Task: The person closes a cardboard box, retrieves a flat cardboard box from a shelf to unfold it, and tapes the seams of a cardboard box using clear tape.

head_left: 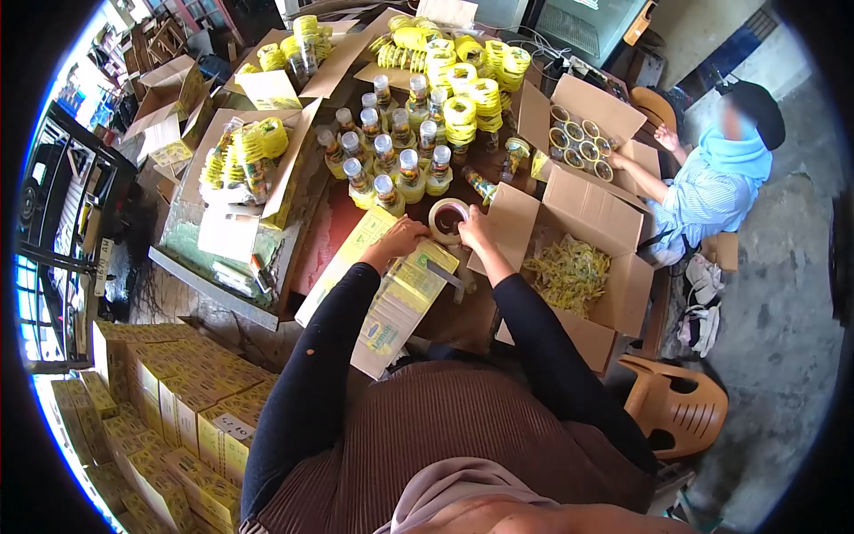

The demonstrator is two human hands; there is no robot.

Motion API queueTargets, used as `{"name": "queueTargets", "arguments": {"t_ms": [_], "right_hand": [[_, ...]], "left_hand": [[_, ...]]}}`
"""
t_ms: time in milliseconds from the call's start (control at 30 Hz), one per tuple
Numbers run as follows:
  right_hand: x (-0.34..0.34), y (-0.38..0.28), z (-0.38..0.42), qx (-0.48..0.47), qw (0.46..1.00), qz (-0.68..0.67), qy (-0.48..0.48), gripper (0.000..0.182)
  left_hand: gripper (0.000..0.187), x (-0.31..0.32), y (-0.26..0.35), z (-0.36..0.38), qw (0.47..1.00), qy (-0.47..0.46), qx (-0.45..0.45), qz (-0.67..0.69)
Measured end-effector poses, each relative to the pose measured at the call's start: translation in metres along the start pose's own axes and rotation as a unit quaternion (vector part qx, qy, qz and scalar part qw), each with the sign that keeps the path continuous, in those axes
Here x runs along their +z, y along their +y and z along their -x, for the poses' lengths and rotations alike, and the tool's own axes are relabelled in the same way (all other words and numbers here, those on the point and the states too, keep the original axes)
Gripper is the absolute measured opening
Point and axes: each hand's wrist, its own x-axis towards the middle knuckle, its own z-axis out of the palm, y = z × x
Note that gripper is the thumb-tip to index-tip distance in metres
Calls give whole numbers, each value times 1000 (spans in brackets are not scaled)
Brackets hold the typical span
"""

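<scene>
Grey floor is stretching past the right edge of a crowded tabletop. Near the tabletop's front edge, a tape roll is showing its round opening, just beside the far end of a yellow carton. Its right side is being gripped by the fingers of the right hand. Fingers of the left hand are bending over the carton's far end, close to the roll; whether they are pinching anything, I cannot tell. Across the carton, a grey strip is lying.

Beyond the hands, clear-capped bottles are standing in a cluster toward the tabletop's middle. Tall yellow stacks are crowding its far edge. Along the right edge, an open box is holding yellow shreds; farther back, a co-worker is reaching into a box of round containers. Off the left front corner, yellow cartons are sitting piled.
</scene>
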Motion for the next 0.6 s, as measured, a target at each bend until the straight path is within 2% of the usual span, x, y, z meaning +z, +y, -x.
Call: {"name": "queueTargets", "arguments": {"t_ms": [67,167,233,333,433,467,600], "right_hand": [[1,6,5,-78,993,23,80,47],[-14,-1,25,-133,982,24,133,50],[-25,-3,33,-138,979,12,147,52],[-36,10,37,-169,968,83,169,48],[-44,6,44,-138,972,138,134,57],[-48,4,50,-140,969,172,111,41],[-44,1,56,-114,968,201,95,40]], "left_hand": [[15,-1,3,0,1000,-10,-21,17],[17,3,-3,1,999,-1,-13,44],[17,0,0,3,999,-1,-17,47],[16,1,-1,4,999,-3,-13,49],[15,3,-4,5,999,2,-2,48],[15,4,-5,4,999,5,-2,43],[16,-2,4,7,999,3,9,32]]}}
